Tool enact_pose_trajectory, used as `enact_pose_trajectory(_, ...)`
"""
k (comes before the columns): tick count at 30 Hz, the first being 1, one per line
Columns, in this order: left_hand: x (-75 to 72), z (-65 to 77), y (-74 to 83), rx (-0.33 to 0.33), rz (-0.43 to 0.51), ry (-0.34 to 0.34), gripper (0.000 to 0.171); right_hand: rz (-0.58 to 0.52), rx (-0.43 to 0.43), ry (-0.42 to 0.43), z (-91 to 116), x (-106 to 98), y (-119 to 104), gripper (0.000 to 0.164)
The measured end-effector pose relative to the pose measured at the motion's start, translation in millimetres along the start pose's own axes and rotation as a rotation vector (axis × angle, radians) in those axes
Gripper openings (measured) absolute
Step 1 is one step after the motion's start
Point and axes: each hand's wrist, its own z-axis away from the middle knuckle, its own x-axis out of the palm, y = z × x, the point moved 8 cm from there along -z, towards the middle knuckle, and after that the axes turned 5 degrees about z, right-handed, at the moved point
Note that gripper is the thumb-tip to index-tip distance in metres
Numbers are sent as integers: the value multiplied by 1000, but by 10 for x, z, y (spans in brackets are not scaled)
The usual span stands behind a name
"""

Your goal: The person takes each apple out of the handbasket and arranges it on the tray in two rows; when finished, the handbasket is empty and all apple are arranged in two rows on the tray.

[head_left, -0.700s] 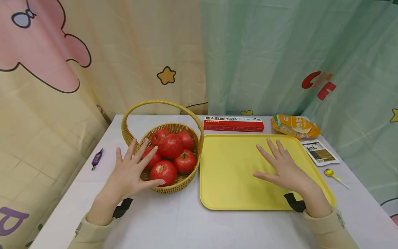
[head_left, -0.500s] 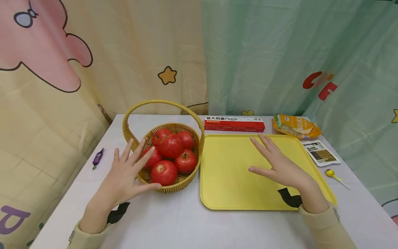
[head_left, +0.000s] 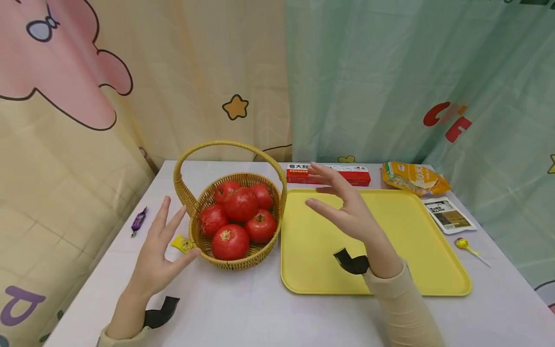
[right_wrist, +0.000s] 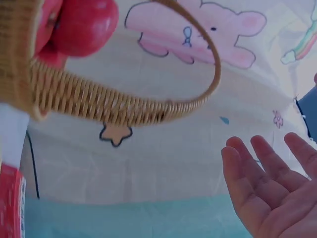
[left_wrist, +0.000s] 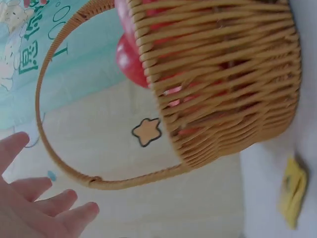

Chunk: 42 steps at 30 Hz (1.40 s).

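A wicker basket [head_left: 237, 264] with a tall arched handle [head_left: 225, 142] stands left of centre, filled with several red fruits [head_left: 231, 242] that look like pomegranates and apples. Left of it, my left hand [head_left: 151, 262] hovers with fingers spread and holds nothing. My right hand [head_left: 342, 207] is raised above the left part of the yellow tray [head_left: 416, 260], fingers extended, palm facing the basket, nothing in it. Both wrist views show the hands apart from the basket: the left fingers [left_wrist: 54, 203] below its handle in that picture, the right fingers [right_wrist: 267, 168] off to the side.
A yellow-wrapped candy [head_left: 182, 244] lies beside the basket, a purple-wrapped candy [head_left: 138, 221] farther left. Behind the tray are a red pasta box [head_left: 355, 177] and an orange food bag [head_left: 414, 178]. A white pouch [head_left: 450, 215] and a lollipop [head_left: 462, 243] lie to its right.
My right hand has moved left across the tray toward the basket and turned palm inward. My left hand has drawn back left and down, uncovering the yellow-wrapped candy and the basket's left side.
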Motion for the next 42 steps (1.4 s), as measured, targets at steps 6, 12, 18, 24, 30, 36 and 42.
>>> enact_pose_trajectory(6,77,55,-258,-33,463,152,61,-246,-78,9,-228,494,-166,55)
enact_pose_trajectory(12,131,102,-532,-156,707,242,48,-320,48,6,-387,973,-9,53)
enact_pose_trajectory(18,271,160,-739,-375,711,248,46,-281,159,0,-493,1305,241,55)
enact_pose_trajectory(24,404,214,-818,-494,616,160,47,-197,248,-11,-532,1493,451,58)
enact_pose_trajectory(30,451,236,-853,-570,498,90,51,-88,314,-63,-527,1637,619,63)
enact_pose_trajectory(36,456,237,-854,-592,484,81,52,-19,311,-114,-544,1741,683,67)
enact_pose_trajectory(42,461,242,-847,-586,507,83,53,61,311,-63,-566,1710,672,57)
